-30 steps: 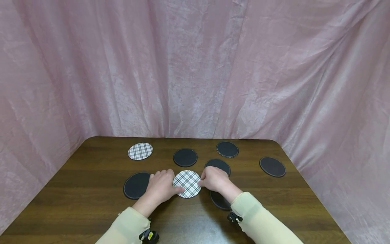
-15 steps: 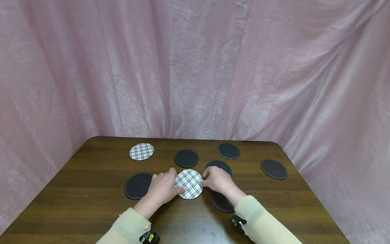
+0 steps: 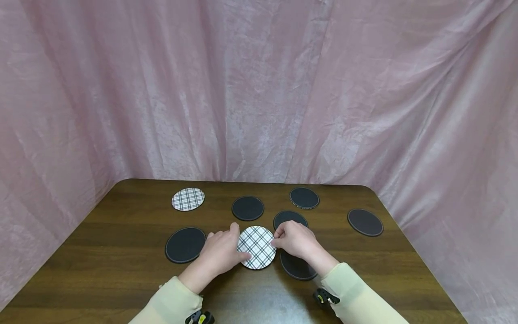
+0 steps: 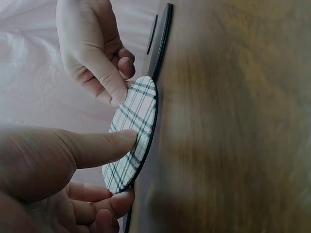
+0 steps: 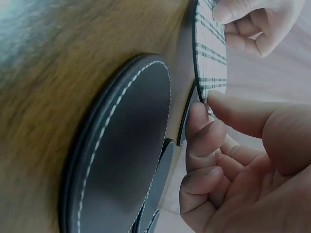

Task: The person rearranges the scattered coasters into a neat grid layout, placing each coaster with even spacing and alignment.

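A round coaster (image 3: 257, 245) with a white plaid face and dark underside is held between both hands, tilted and a little above the table. My left hand (image 3: 221, 253) pinches its left edge, with the thumb on the plaid face and fingers curled beneath, as the left wrist view shows. At the opposite edge, my right hand (image 3: 297, 240) pinches the rim between thumb and forefinger; its other fingers are curled in the right wrist view. A black stitched coaster (image 3: 297, 265) lies under the right wrist, and another black coaster (image 3: 184, 245) lies left of the left hand.
Further back on the brown wooden table (image 3: 121, 270) lie a second plaid coaster (image 3: 188, 199) and black coasters, among them a middle one (image 3: 247, 208), a far one (image 3: 304, 198) and a right one (image 3: 365, 222). A pink curtain (image 3: 259, 90) hangs behind the table.
Both hands have shifted slightly to the right with the plaid coaster between them. The coasters on the table stay where they were.
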Action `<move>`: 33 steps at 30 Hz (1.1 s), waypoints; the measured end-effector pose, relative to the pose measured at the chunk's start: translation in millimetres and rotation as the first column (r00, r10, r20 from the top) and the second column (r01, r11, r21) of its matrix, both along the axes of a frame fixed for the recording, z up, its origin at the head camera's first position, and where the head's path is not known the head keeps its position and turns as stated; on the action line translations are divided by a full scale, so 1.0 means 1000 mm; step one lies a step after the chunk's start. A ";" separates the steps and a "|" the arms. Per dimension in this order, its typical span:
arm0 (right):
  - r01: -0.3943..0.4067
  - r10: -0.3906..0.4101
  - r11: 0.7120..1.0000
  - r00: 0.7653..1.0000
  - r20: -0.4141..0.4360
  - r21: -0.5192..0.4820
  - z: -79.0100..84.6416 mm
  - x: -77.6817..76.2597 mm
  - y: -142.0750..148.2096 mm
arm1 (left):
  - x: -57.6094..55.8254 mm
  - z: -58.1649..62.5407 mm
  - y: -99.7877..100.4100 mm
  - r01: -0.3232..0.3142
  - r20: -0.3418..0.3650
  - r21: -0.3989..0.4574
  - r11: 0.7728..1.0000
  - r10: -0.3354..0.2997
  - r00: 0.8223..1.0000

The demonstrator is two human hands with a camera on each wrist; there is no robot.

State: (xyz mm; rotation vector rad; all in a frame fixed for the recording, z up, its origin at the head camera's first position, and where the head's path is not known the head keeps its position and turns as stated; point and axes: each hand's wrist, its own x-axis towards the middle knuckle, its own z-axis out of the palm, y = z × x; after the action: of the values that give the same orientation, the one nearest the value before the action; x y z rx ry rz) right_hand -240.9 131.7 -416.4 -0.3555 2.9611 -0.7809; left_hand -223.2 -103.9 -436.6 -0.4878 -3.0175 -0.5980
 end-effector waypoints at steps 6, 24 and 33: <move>-0.021 0.021 0.999 1.000 0.009 0.029 0.000 0.004 0.005 | 0.006 0.002 0.003 0.033 0.009 0.000 0.999 -0.033 0.999; -0.050 0.049 0.997 0.999 0.015 0.055 -0.019 0.007 0.015 | 0.012 0.001 0.007 0.065 0.018 -0.067 0.996 -0.064 0.998; -0.092 0.092 0.995 0.996 -0.006 0.033 -0.031 0.003 0.020 | 0.012 0.001 0.007 0.054 0.011 -0.107 0.993 -0.053 0.999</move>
State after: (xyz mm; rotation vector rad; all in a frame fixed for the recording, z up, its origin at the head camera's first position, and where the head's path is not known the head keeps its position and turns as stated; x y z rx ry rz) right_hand -237.7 151.9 -447.0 -0.4898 2.9368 -0.7213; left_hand -210.9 -96.7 -436.0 -0.5744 -3.0654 -0.4434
